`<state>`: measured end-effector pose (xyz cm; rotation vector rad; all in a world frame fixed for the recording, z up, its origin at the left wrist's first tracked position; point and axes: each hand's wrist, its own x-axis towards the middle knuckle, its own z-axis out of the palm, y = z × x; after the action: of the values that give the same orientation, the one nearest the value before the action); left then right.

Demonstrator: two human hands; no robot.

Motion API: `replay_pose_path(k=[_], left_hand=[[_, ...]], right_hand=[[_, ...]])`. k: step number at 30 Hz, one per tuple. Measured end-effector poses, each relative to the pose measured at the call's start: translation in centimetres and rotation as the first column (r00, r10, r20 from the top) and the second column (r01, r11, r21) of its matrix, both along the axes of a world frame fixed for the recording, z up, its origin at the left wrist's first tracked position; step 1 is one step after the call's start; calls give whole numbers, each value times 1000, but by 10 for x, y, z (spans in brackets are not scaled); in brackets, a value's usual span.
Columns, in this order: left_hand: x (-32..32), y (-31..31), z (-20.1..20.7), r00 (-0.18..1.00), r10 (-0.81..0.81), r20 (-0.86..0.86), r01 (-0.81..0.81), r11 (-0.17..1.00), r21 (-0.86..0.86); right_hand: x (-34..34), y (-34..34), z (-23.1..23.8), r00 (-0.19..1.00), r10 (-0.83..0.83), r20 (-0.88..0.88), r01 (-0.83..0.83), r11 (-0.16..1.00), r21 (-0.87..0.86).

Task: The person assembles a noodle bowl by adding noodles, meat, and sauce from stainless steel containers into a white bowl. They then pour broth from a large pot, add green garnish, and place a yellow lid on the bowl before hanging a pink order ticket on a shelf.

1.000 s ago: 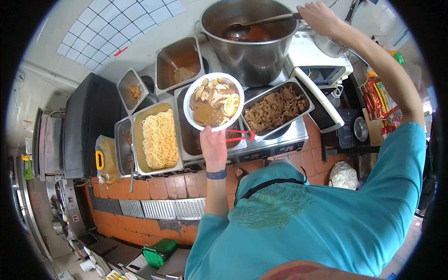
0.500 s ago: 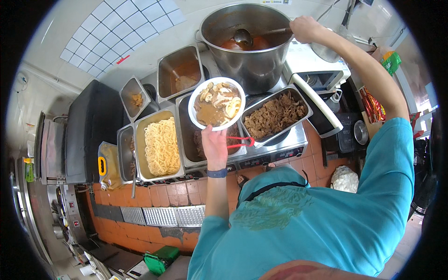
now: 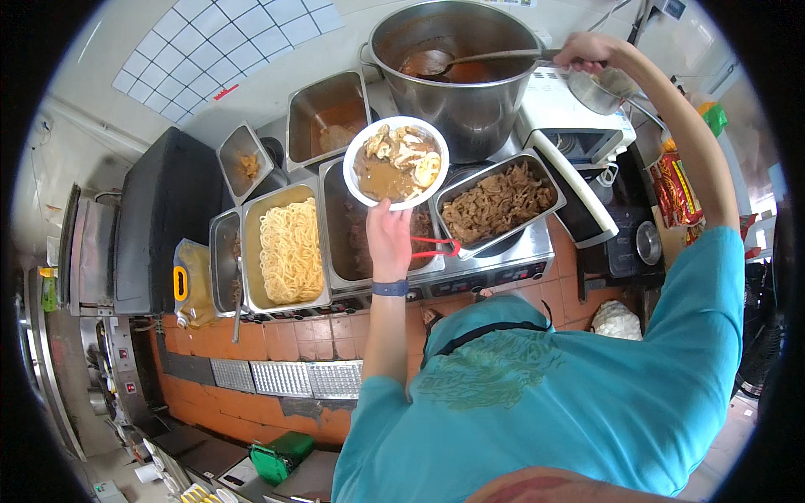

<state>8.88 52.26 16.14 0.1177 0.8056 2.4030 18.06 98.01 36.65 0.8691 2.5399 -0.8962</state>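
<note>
My left hand (image 3: 391, 239) holds up a white bowl (image 3: 350, 166) from its near side, fingers under it. Sliced mushrooms (image 3: 402, 147) and brown broth fill it. At the upper right, my right hand (image 3: 589, 52) is closed round the handle of a ladle (image 3: 503, 55). The ladle's head, with reddish-brown liquid in it, is inside a tall steel pot (image 3: 457, 117), above the soup. Below the bowl is a steel pan (image 3: 335, 243) of dark meat, with red-handled tongs (image 3: 440, 246) resting on it.
Left of that pan stands a pan of noodles (image 3: 289, 251); sliced meat (image 3: 503, 205) fills another on the right. Behind are a pan of orange-brown liquid (image 3: 331, 126) and a small pan (image 3: 247, 163). A white oven (image 3: 570, 117) with its door lowered stands beside the pot.
The ladle has risen from the soup, its head now holding liquid. My right hand has shifted right and slightly down. In view, the bowl sits slightly higher and to the right.
</note>
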Motion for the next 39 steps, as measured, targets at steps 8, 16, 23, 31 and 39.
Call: replay_pose_path(k=[8,16,23,31,39], left_hand=[[-16,31,-14,1000,1,27,-3,995,98],[-29,53,-19,996,-49,78,41,995,95],[-25,57,-12,995,-87,38,82,989,119],[-20,53,-2,993,-119,27,116,990,79],[-17,37,8,993,-119,19,117,989,87]], right_hand=[[67,-22,52,992,-7,-127,8,1000,7],[117,-64,122,998,-15,-57,18,999,51],[161,-77,143,997,30,-76,-17,986,166],[193,-94,153,999,22,26,-25,995,100],[216,-104,134,1000,-18,10,15,975,223]])
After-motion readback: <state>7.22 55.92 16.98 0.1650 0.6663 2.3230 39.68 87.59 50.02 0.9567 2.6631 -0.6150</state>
